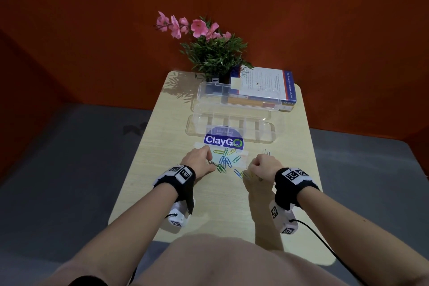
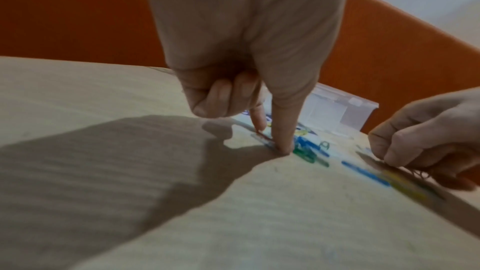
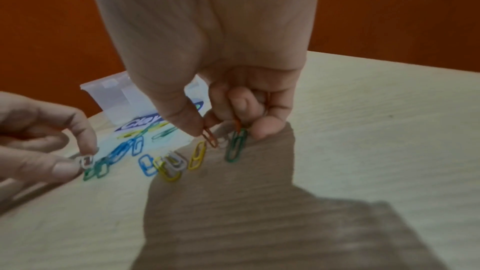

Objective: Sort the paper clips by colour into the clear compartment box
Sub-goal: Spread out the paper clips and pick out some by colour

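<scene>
Loose blue, green and yellow paper clips (image 1: 224,161) lie on the table in front of the clear compartment box (image 1: 267,133), whose lid (image 1: 209,93) stands open behind it. My left hand (image 1: 210,163) pinches a white paper clip (image 3: 87,161) against the table between thumb and forefinger (image 2: 281,141), at the left edge of the pile. My right hand (image 3: 205,131) pinches an orange paper clip (image 3: 210,138) at the pile's right side, and a second orange clip (image 3: 237,124) sits in its curled fingers. A green clip (image 3: 235,149) lies just below them.
A round ClayGo label (image 1: 224,140) on clear plastic lies under the far clips. Stacked books (image 1: 262,88) and a potted plant with pink flowers (image 1: 213,51) stand at the back of the small wooden table (image 1: 162,193), against an orange wall.
</scene>
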The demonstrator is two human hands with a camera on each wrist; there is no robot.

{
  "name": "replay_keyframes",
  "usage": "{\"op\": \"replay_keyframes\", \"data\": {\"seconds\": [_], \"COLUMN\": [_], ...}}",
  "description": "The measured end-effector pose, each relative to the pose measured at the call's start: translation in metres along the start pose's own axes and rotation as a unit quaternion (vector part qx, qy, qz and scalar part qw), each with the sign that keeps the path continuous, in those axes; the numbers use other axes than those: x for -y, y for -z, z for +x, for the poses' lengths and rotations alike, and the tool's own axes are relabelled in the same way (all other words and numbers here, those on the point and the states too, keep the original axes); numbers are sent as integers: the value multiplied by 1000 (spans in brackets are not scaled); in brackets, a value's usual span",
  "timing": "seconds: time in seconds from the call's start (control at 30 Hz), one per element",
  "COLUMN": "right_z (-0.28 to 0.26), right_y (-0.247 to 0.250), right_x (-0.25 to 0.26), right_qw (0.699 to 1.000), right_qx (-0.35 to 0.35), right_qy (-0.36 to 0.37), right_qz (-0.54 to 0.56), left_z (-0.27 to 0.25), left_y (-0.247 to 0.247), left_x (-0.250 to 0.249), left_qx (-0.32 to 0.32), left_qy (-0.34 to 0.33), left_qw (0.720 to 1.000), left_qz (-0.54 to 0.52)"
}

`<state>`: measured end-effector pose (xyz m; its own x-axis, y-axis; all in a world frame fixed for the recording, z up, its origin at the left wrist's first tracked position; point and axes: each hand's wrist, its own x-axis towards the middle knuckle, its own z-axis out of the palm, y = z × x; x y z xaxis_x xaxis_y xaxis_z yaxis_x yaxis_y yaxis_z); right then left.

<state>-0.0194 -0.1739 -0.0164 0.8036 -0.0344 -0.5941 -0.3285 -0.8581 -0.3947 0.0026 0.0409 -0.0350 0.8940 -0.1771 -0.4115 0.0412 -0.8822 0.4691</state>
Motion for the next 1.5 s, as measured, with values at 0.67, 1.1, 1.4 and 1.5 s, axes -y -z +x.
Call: {"op": "replay_keyframes", "data": {"seconds": [0.67,1.1,1.4,1.5], "right_z": [-3,-5,-6,-6], "right_y": [0,-1,-6,-6], "right_x": [-3,-6,-7,-8], "right_qw": [765,759,780,771], "right_qx": [-33,-4,18,24], "right_qy": [-108,-68,-88,-99], "right_qz": [634,648,619,628], "left_z": [1,-3,-3,-5], "left_y": [12,-5,3,2], "left_x": [15,-2,7,5], "left_qx": [-24,19,4,24], "left_qy": [-5,-66,-49,-60], "left_qw": [996,996,997,997], "left_qz": [-84,-52,-64,-32]}}
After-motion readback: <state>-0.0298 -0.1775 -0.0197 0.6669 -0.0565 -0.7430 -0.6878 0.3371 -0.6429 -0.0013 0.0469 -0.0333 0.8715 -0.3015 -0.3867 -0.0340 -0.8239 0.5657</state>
